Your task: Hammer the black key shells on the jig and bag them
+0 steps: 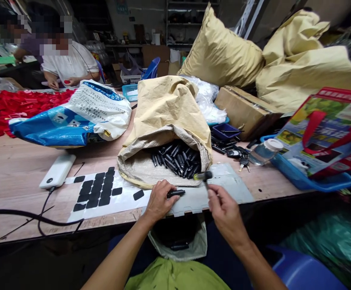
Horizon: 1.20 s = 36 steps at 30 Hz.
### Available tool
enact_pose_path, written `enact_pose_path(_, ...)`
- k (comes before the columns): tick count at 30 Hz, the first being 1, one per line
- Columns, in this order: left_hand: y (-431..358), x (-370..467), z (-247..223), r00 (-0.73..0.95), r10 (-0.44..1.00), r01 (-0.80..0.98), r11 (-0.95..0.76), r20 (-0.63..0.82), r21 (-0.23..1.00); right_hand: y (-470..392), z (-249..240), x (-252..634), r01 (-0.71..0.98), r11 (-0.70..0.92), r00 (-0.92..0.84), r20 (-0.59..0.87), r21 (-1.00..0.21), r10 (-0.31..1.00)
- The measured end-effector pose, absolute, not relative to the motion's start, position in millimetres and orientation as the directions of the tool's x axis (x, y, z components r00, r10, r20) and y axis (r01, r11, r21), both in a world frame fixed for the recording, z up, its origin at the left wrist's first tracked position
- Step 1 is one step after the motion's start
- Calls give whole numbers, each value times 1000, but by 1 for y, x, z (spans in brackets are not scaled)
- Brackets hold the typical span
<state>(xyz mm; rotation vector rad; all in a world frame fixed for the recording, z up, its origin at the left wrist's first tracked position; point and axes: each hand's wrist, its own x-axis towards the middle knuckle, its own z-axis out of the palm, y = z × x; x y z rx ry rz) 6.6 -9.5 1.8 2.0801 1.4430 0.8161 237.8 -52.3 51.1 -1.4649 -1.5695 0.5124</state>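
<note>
My left hand [159,201] rests at the table's front edge, its fingers closed on a black tube-shaped part [176,193] lying on a grey sheet [234,185]. To the right, my right hand [226,211] grips the handle of a small hammer [203,176], whose slightly blurred head is raised above the sheet. Just beyond both hands, a tan woven sack [166,96] lies with its mouth toward me. Many similar black parts [178,159] fill that mouth. Below the table edge, an open pale bag [198,245] sits at my lap with a black part [179,245] inside.
Left are a paper with black stickers [98,187], a white power bank [57,171] with a cable, a blue-white sack [72,117] and red pieces [33,104]. Right are keys [244,163], a jar [264,152] and a blue tray [320,183]. Two people sit behind.
</note>
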Motion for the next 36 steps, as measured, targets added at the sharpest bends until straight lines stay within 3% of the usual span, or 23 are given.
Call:
enact_pose_path(4, -8, 7, 0, 264, 944, 646, -324, 197, 691, -65, 47, 209, 587, 333, -72, 362, -737, 929)
enact_pose_path(8, -8, 6, -2, 262, 944, 644, -327, 202, 691, -70, 41, 196, 610, 387, -115, 406, -691, 906)
enact_pose_path(12, -8, 7, -2, 238, 948, 648, -316, 210, 693, -69, 34, 191, 658, 389, -186, 361, -645, 914)
enact_pose_path(25, -9, 8, -1, 234, 949, 639, -315, 213, 702, -67, 38, 209, 672, 358, -76, 421, -648, 904)
enact_pose_path(30, -9, 6, -1, 266, 943, 637, -329, 202, 697, -30, 50, 262, 815, 113, 197, 455, -568, 868)
enact_pose_path(34, -9, 5, -1, 270, 941, 646, -333, 203, 687, 12, 40, 304, 885, -213, 342, 267, -414, 901)
enact_pose_path(36, -9, 5, 0, 274, 940, 649, -338, 206, 682, 28, 32, 312, 904, -287, 350, 163, -316, 923)
